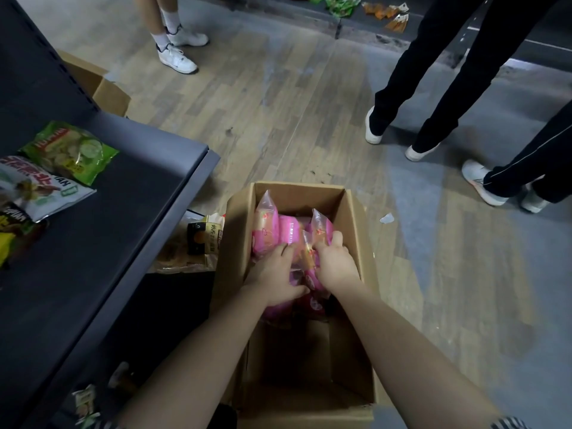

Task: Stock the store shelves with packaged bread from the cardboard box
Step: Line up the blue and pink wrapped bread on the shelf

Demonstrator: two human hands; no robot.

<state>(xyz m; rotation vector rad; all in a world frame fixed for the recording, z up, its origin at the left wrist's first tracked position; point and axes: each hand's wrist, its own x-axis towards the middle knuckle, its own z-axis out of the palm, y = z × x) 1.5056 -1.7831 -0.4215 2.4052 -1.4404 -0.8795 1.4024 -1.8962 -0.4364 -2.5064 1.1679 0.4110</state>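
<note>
Two bare arms reach in from 6 o'clock. The left hand [272,274] curls its fingers and thumb round one of the bread packs [289,230]. The right hand [334,261] grips the clear top of another pack just beside it. The packs are bright pink, with see-through plastic ends that stick up, and tan bread shows inside. They sit close together in the far half of the open cardboard box [356,218], which stands on the wood floor [278,103] at 6 o'clock. At 9 o'clock a dark grey shelf [139,181] holds a green snack bag [71,150]. Legs [433,72] in dark trousers stand at 2 o'clock.
</note>
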